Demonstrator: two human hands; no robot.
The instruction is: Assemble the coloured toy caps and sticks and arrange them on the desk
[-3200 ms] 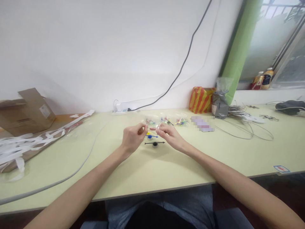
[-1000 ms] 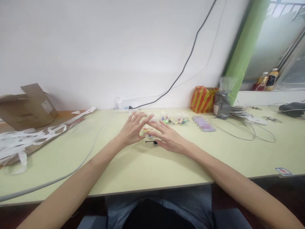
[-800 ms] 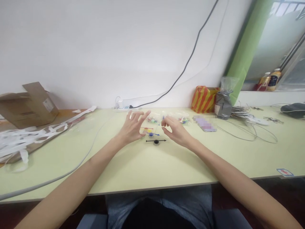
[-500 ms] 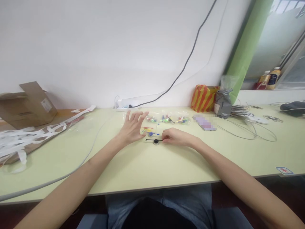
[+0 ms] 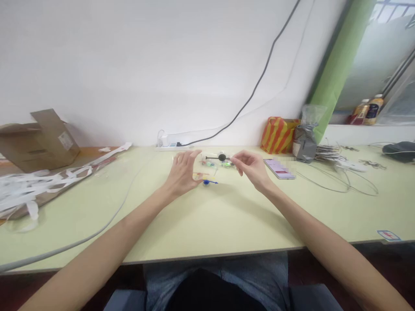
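Observation:
My right hand (image 5: 251,167) pinches one end of a black arrow-like stick (image 5: 212,158) with a round black hub (image 5: 222,157) at its middle, raised above the table. Beyond it lie small colourful plastic pieces, partly covered by the stick and the hand. My left hand (image 5: 184,172) is open, its fingers spread and curved, holding nothing that I can see. Just by its thumb rests a blue arrow-shaped piece with a round hub (image 5: 206,182), and yellow and red pieces (image 5: 201,176) lie behind that one, partly hidden by the fingers.
Along the wall are a power strip (image 5: 167,147), a red-and-yellow striped bag (image 5: 275,134) and a grey bag (image 5: 305,140). A phone (image 5: 279,168) lies right of my right hand. At left are a cardboard box (image 5: 42,144), white strips (image 5: 42,185) and a cable (image 5: 106,224).
My right hand has lifted the black stick off the table, up and away from me. My left hand stays in nearly the same place, still open.

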